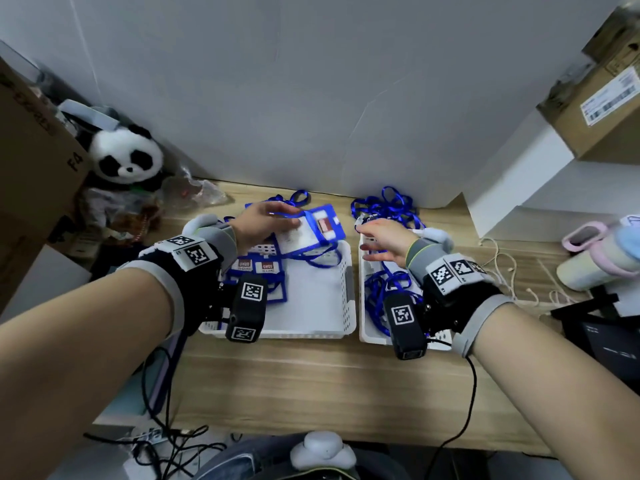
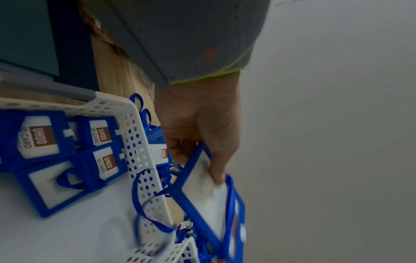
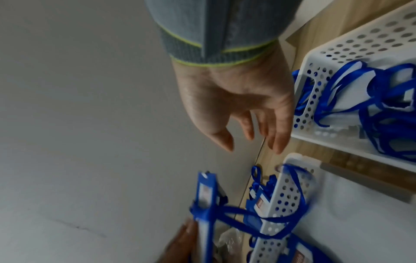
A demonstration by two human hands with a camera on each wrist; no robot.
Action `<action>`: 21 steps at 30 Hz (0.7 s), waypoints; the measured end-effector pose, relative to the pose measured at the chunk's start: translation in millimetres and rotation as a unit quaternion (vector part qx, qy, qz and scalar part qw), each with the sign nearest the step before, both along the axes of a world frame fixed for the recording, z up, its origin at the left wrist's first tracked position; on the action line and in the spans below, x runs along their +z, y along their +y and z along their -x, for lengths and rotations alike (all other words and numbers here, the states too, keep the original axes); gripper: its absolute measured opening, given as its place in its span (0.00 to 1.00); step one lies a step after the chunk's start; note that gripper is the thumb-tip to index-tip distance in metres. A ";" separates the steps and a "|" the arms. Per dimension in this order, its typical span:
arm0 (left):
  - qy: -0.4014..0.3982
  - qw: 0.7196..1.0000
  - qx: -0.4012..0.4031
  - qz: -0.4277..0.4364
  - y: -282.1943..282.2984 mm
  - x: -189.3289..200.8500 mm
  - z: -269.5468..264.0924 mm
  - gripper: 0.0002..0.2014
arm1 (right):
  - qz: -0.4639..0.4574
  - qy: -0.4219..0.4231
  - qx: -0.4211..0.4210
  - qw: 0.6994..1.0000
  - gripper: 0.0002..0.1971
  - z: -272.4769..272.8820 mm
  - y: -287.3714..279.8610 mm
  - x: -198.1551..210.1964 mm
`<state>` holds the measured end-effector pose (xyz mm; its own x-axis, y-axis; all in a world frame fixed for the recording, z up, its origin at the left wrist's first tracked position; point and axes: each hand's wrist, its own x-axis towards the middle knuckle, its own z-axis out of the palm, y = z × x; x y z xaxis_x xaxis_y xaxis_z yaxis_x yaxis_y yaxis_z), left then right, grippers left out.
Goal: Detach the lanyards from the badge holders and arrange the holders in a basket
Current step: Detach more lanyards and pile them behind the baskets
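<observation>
My left hand (image 1: 285,219) grips a blue badge holder (image 1: 313,226) above the far edge of the left white basket (image 1: 347,289). Its blue lanyard (image 1: 322,259) hangs down in a loop into that basket. In the left wrist view the thumb presses the held badge holder (image 2: 200,188), and several detached holders (image 2: 38,142) lie flat in the basket (image 2: 139,160). My right hand (image 1: 369,239) hovers open over the far end of the right basket (image 1: 362,308), which holds loose lanyards (image 1: 377,289). In the right wrist view, that right hand (image 3: 252,142) holds nothing.
A heap of blue lanyards (image 1: 384,206) lies behind the right basket, against the white board (image 1: 311,98). A panda plush (image 1: 126,157) and a cardboard box (image 1: 31,150) stand at the left. A pastel cup (image 1: 595,261), cords (image 1: 498,258) and a black device (image 1: 602,327) are at the right.
</observation>
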<state>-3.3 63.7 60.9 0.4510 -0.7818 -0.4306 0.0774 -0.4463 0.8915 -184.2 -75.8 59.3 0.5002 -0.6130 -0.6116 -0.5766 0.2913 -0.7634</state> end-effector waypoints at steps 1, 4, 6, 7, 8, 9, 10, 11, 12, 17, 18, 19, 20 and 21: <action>0.029 0.999 -0.030 0.008 1.0 2.4 1.0 0.08 | 0.017 -0.016 0.000 1.000 0.08 -3.7 1.4 -2.1; 0.124 0.988 -0.093 0.007 0.9 10.3 7.4 0.15 | -0.026 -0.113 0.037 0.993 0.19 -14.5 9.6 -1.8; 0.166 0.976 -0.141 0.004 0.0 17.7 13.2 0.20 | -0.089 -0.156 0.092 0.979 0.25 -19.0 12.9 -2.1; 0.171 0.971 -0.168 -0.003 -0.3 21.0 15.3 0.20 | -0.111 -0.154 0.114 0.975 0.29 -21.4 14.9 -2.4; 0.166 0.968 -0.190 -0.013 0.0 24.7 16.2 0.19 | -0.113 -0.134 0.130 0.976 0.32 -24.3 16.4 -4.0; 0.157 0.967 -0.200 -0.025 0.1 26.5 15.9 0.16 | -0.093 -0.100 0.139 0.981 0.35 -26.6 17.8 -4.9; 0.142 0.969 -0.200 -0.041 0.5 27.4 14.2 0.13 | -0.057 -0.060 0.147 0.986 0.36 -27.8 19.7 -3.8; 0.118 0.973 -0.190 -0.057 1.5 27.2 12.6 0.11 | -0.012 -0.022 0.162 0.986 0.33 -28.1 22.4 -1.3; 0.081 0.978 -0.179 -0.074 2.0 25.3 10.0 0.10 | 0.036 0.009 0.178 0.983 0.26 -27.1 24.0 1.3; -0.136 0.976 -0.121 -0.120 3.8 20.2 3.7 0.10 | 0.116 0.082 0.232 0.962 0.08 -17.8 17.6 0.6; -0.167 0.974 -0.100 -0.119 3.5 19.0 3.3 0.11 | 0.108 0.103 0.247 0.957 0.06 -16.3 17.8 1.9; -0.192 0.972 -0.076 -0.110 2.8 16.9 2.8 0.12 | 0.099 0.128 0.262 0.951 0.04 -15.5 18.1 2.8; -0.204 0.973 -0.050 -0.096 1.8 16.1 2.7 0.13 | 0.091 0.147 0.276 0.946 0.03 -14.9 18.8 3.8; -0.202 0.976 -0.029 -0.081 0.8 15.7 2.8 0.13 | 0.084 0.165 0.284 0.941 0.07 -14.9 19.5 4.4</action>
